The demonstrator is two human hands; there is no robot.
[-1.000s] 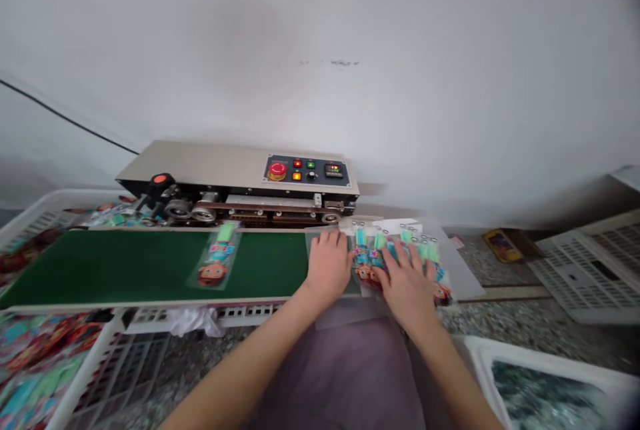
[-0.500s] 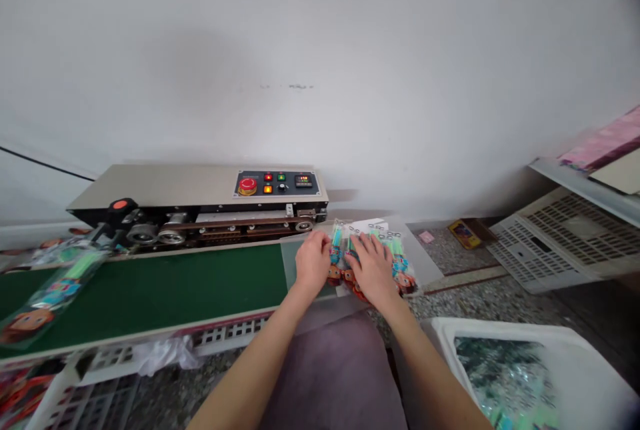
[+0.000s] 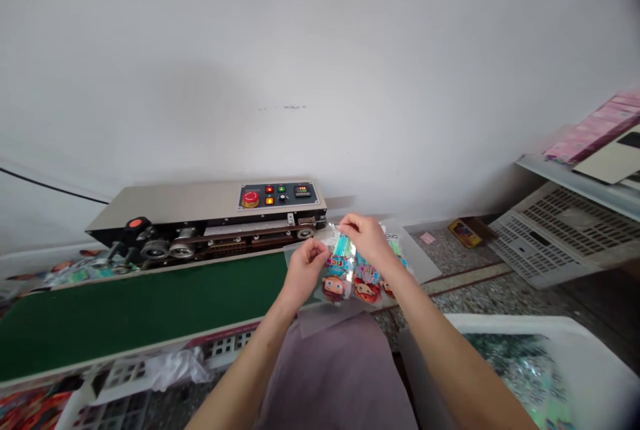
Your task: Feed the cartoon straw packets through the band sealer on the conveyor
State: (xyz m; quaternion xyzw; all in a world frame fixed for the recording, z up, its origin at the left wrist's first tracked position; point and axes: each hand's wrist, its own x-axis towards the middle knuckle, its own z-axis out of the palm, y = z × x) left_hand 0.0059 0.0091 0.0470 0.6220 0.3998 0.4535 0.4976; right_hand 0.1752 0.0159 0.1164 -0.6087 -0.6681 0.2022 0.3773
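Observation:
A clear plastic packet (image 3: 335, 287) with pale green sticks, blue lettering and a cartoon face lies at the right end of the green conveyor belt. My right hand (image 3: 369, 238) pinches its top end. At the packet's left edge my left hand (image 3: 304, 270) has thumb and forefinger pressed together on the plastic. Similar packets (image 3: 367, 290) lie to the right, partly hidden under my right hand and forearm. Beneath them is a translucent sheet (image 3: 423, 263).
A band sealing machine (image 3: 170, 207) with lit buttons stands against the wall, behind the green belt (image 3: 150, 313). More packets (image 3: 83, 270) are piled at its far left. At lower right stands a white bin (image 3: 595, 350) of packets; grey crates (image 3: 530, 243) lie beyond.
My right hand has moved from lying over the packets to the top of the leftmost one, fingers now pinched. The sealed packet at the belt's left end has gone from view there.

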